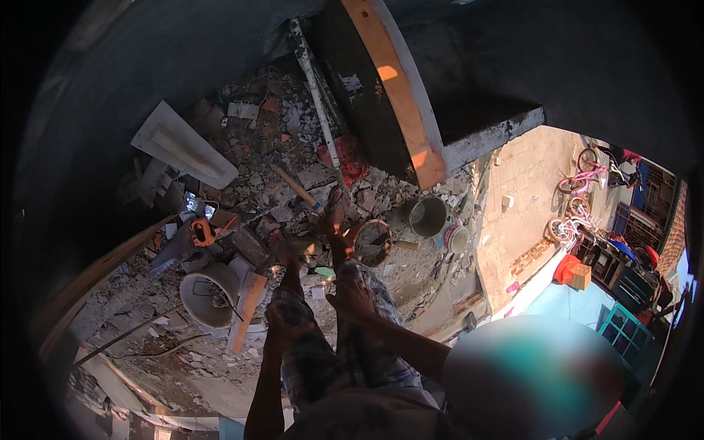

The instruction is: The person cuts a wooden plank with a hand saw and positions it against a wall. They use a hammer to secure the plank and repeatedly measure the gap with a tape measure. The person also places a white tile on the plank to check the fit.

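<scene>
My left hand (286,330) rests on my left knee, holding nothing; shade blurs its fingers, which seem laid flat over the checked shorts (297,370). On my right thigh lies my right hand (352,302), fingers apart and nothing in them. My bare feet stand on rubble beyond both hands. By the feet lies a wooden-handled tool (293,185), its head hard to make out. A hand saw (204,232) with an orange handle lies to the left. A round bucket (372,243) stands just past my right knee.
A pale tipped bucket (209,297) and a wooden board (246,312) are at the left. Another bucket (427,216) and a small paint pail (455,238) stand right. A white pole (315,95) leans near an orange-edged panel (400,88). Bicycles (576,209) stand outside on paving.
</scene>
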Action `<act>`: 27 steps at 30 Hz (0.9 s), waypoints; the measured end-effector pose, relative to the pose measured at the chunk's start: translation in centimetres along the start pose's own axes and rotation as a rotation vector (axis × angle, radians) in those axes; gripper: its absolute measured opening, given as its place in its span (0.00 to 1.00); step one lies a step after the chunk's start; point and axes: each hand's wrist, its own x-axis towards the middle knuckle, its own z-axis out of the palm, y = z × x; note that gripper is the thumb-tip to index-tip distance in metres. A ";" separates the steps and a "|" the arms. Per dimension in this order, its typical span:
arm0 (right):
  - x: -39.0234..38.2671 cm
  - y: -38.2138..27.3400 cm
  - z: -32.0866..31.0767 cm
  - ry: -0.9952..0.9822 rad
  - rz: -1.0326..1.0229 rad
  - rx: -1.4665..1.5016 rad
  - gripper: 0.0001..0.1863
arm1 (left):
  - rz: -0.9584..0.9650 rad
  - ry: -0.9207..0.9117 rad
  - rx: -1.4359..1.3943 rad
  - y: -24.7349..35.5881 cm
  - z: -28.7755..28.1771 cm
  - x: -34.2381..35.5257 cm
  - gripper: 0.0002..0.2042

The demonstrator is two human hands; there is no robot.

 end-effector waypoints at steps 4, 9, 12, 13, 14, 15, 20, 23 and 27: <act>-2.1 0.5 2.7 -0.418 -0.141 0.941 0.24 | 0.149 -0.152 0.115 2.9 -0.9 -0.7 0.63; -5.8 -1.6 -1.9 -0.375 -0.578 0.764 0.21 | 0.237 -0.303 0.313 9.5 -1.6 -2.4 0.62; -7.9 -2.3 -5.2 -0.327 -0.530 0.711 0.18 | 0.283 -0.326 0.341 11.7 -1.3 -2.9 0.58; -8.4 -1.9 -5.4 -0.282 -0.582 0.732 0.16 | 0.284 -0.330 0.355 11.7 -1.2 -3.1 0.56; -8.5 -1.3 -5.4 -0.274 -0.593 0.790 0.16 | 0.283 -0.333 0.366 11.8 -1.1 -3.1 0.55; -8.3 -0.8 -5.3 -0.280 -0.612 0.844 0.16 | 0.226 -0.366 0.333 12.0 -1.0 -3.1 0.52; -9.9 0.9 -7.5 -0.233 -0.383 1.264 0.15 | 0.163 -0.509 0.282 14.7 -1.1 -3.2 0.38; -11.5 4.4 -16.0 0.001 -0.422 1.635 0.13 | 0.050 -0.391 0.592 16.7 -3.6 -4.0 0.37; -10.2 15.7 -26.1 0.465 -0.084 1.708 0.12 | 0.002 -0.438 0.663 15.2 -8.0 -3.5 0.35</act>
